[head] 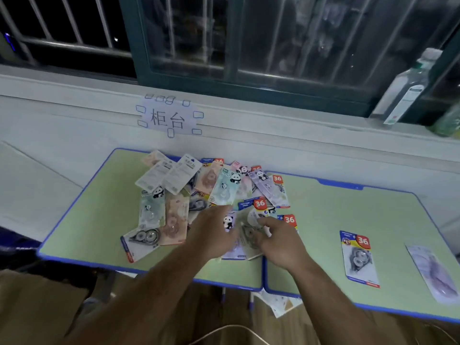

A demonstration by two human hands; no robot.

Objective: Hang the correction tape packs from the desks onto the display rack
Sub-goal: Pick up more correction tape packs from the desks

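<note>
A loose pile of several correction tape packs (211, 190) covers the back of the left green desk (82, 227) and spills over the seam onto the right desk (373, 215). My left hand (214, 232) lies palm down on a pale purple panda pack (230, 245) at the pile's near edge. My right hand (281, 241) is beside it, its fingers curled on a grey pack (249, 235) at the seam between the desks. The display rack is not in view.
Two single packs lie apart on the right desk: a blue-and-red one (359, 258) and a pale purple one (433, 272). A paper sign (168, 118) hangs on the wall behind. A clear bottle (408, 88) stands on the window sill at the right.
</note>
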